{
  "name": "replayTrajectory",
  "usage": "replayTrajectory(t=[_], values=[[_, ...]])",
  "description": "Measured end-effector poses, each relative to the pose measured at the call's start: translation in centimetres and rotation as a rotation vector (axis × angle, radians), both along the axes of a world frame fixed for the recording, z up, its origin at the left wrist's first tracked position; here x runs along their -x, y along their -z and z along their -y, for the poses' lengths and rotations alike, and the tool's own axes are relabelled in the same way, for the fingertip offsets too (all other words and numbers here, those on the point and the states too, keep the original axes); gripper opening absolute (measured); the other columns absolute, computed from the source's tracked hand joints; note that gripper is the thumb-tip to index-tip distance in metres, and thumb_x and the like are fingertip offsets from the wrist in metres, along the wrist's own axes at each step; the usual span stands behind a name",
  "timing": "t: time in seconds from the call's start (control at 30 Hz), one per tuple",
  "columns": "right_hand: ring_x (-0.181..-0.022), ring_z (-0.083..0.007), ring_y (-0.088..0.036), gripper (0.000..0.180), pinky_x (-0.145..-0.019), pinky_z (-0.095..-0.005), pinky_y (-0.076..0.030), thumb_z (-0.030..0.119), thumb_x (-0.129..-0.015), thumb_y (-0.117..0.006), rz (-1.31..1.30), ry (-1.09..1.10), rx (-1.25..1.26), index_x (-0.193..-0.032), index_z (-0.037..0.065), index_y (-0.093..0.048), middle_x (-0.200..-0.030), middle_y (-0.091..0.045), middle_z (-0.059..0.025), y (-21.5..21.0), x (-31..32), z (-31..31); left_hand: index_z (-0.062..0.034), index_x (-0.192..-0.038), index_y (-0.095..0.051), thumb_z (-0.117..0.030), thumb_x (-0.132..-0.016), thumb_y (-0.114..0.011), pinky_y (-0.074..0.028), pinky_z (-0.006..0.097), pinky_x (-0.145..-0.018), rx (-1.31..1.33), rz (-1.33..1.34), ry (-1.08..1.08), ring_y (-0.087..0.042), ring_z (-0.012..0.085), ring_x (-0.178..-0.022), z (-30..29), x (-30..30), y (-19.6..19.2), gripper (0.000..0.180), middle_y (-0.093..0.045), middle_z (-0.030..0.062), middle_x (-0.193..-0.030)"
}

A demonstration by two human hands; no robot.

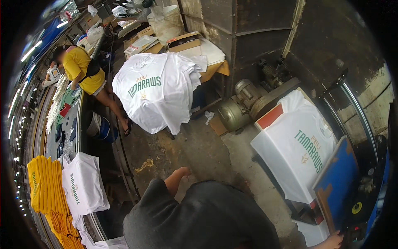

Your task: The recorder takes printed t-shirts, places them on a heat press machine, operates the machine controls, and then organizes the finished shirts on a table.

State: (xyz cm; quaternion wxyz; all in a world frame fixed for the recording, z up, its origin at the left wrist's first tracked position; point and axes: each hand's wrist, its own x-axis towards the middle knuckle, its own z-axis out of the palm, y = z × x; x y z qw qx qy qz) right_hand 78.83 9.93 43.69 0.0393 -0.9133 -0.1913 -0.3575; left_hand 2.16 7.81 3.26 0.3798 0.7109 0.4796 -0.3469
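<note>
At the lower right, my right hand (331, 240) has its fingers curled at the near corner of a tilted blue-and-brown board (338, 182). Beside that board, a white T-shirt with green and gold print (296, 145) is spread over the flat bed of a press. My left arm comes out of a dark sleeve and bends over the floor; what shows of my left hand (179, 174) is small, and its fingers cannot be made out. Ahead of me, several white printed T-shirts (153, 89) lie draped over a stand.
A motor with a greenish tank (234, 112) stands behind the press. Left, a long table carries folded yellow shirts (43, 184) and white shirts (85, 182). A person in yellow (85, 68) stands farther along it. Boxes (184, 41) and a bucket (166, 23) are at the back.
</note>
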Motion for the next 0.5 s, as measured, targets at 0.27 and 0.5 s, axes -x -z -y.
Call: replayTrajectory(t=[0.27, 0.5], values=[[-0.103, -0.0299, -0.053, 0.043, -0.089, -0.0349, -0.038, 0.031, -0.094, -0.039, -0.364, -0.940, -0.367, -0.111, -0.005, -0.056, -0.115, -0.054, -0.0216, 3.5, -2.2, -0.4, -0.0085, -0.111, -0.057, -0.021, -0.082, -0.046, -0.045, 0.041, -0.083, -0.089, 0.069, 0.063, -0.054, 0.0342, -0.100, 1.7, -0.9, -0.4, 0.034, -0.054, 0.0176, -0.114], [-0.096, -0.0348, -0.054, 0.031, -0.085, -0.0384, -0.041, 0.020, -0.092, -0.040, -0.023, -0.892, -0.519, -0.108, -0.003, -0.053, -0.104, -0.058, -0.0209, 5.2, 5.6, -5.1, -0.0042, -0.102, -0.060, -0.023, -0.076, -0.049, -0.044, 0.040, -0.084, -0.235, 0.414, -0.349, -0.055, 0.0329, -0.097, 1.4, -3.0, -4.9, 0.034, -0.058, 0.0167, -0.107]])
